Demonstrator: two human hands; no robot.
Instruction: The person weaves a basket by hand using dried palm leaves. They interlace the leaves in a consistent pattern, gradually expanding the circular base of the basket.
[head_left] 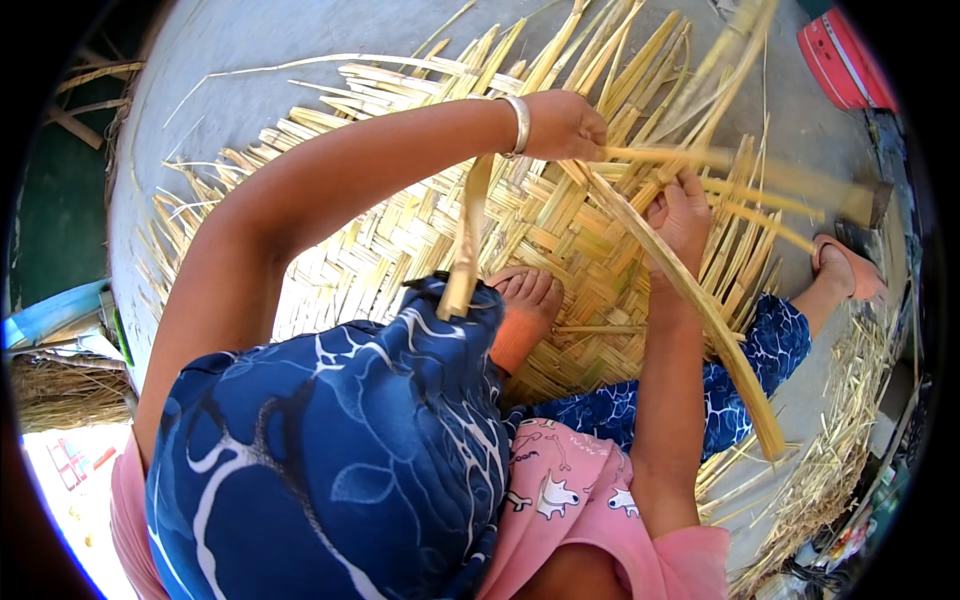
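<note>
A partly woven mat of pale yellow flat strips (590, 245) lies on the floor, its loose strip ends fanning out at the far edge and right. My left hand (566, 125), with a silver bangle at the wrist, reaches over the mat and is closed on a flat strip (740, 165) whose right end is blurred. From beneath that hand another long strip (690, 295) curves down across my right wrist. My right hand (682, 218) is closed around strips at the mat's right side; its fingertips are partly hidden. A short upright strip (467, 240) stands near my knee.
My bare foot (528, 300) rests on the mat; my other foot, in an orange sandal (848, 270), is out to the right. A pink-red container (845, 60) stands at the far right. Loose straw (835, 440) lies at the right.
</note>
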